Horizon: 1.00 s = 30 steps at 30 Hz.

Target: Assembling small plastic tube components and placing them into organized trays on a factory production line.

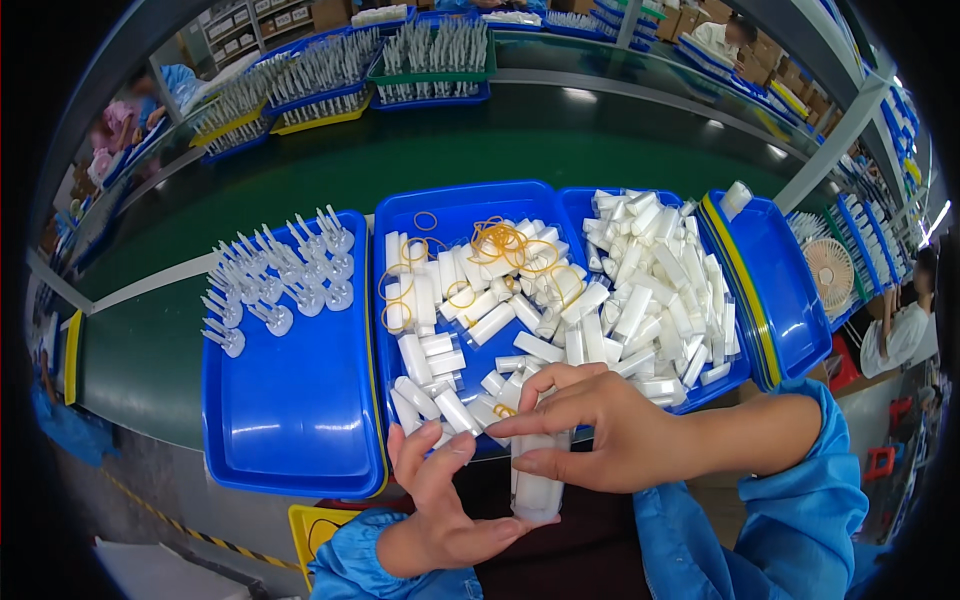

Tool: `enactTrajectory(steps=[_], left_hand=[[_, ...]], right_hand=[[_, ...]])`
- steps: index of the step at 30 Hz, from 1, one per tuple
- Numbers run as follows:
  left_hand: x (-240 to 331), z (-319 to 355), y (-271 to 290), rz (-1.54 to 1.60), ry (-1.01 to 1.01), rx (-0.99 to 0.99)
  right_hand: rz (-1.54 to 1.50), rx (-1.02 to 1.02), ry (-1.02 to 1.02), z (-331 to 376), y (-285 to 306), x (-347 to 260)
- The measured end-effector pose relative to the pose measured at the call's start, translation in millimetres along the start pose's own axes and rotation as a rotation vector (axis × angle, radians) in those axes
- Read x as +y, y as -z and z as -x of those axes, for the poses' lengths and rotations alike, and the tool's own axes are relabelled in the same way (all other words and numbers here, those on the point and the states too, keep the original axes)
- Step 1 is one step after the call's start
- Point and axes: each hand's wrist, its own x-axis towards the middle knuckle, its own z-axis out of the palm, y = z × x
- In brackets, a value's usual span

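Observation:
In front of my body, my right hand [605,425] grips a white rectangular piece in clear plastic [538,495] between thumb and fingers. A small yellow rubber band [504,410] shows by its fingertips; whether it loops round the piece cannot be made out. My left hand [440,500] has its fingers spread, and its thumb touches or nearly touches the piece's lower end. Just beyond both hands, a blue tray [455,200] holds white pieces [490,325] and loose yellow rubber bands [500,240].
To the left, a blue tray [290,478] carries clear-based upright parts [285,270] at its far end. Another tray on the right is heaped with white pieces [650,290]; stacked trays [790,300] stand beyond it. A green conveyor belt [600,140] runs behind. Co-workers sit farther off.

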Motion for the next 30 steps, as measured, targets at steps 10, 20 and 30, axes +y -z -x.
enactTrajectory(steps=[10, 20, 30], left_hand=[[23.9, -33.4, 4.6, 1.289, 0.943, 0.012], [5.1, -33.6, -13.6, 1.927, 1.226, -0.089], [3.9, -35.1, -20.0, 1.850, 1.381, 0.063]], right_hand=[[-0.299, -0.008, -0.100, -21.1, 17.6, -8.0], [0.198, 0.017, 0.191, -29.8, 8.8, -0.6], [0.424, -0.182, 0.214, -30.4, 8.6, -5.4]])
